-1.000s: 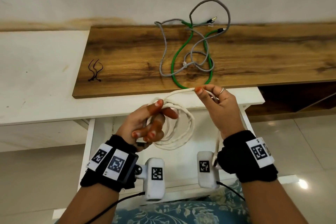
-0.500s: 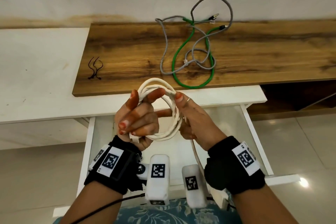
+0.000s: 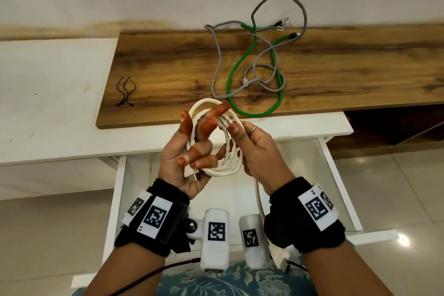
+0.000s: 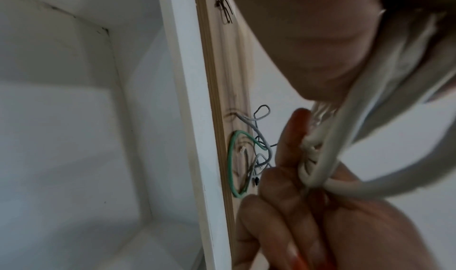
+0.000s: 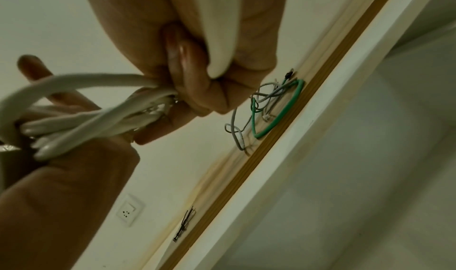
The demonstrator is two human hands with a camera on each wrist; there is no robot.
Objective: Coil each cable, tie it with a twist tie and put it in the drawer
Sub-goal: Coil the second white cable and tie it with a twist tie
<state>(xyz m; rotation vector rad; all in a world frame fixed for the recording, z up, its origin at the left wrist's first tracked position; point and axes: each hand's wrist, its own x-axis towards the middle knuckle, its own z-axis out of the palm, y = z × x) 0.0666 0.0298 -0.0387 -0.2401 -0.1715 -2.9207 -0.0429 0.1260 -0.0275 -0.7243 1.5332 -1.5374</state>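
A white cable point(image 3: 228, 166) is wound into a coil of several loops, held over the open drawer point(image 3: 335, 170). My left hand point(image 3: 189, 151) grips the coil's left side with curled lower fingers, and its plug end sticks out below the palm. My right hand point(image 3: 254, 149) pinches the coil's right side. The loose tail hangs down past my right wrist. In the left wrist view the loops point(image 4: 328, 157) cross my fingers point(image 4: 288, 143). The right wrist view shows my right hand point(image 5: 197, 91) closed round the strands point(image 5: 98, 118). Black twist ties point(image 3: 125, 92) lie on the wooden board point(image 3: 168, 67).
A green cable point(image 3: 236, 67) and a grey cable point(image 3: 217, 60) lie tangled together on the board's far middle, against the wall. A white desk top point(image 3: 48, 103) extends to the left. A wall socket point(image 5: 129, 213) shows in the right wrist view.
My right hand brought the cable strand in from the right and laid it on the coil. Both hands rose and closed together, and the coil now stands upright between them.
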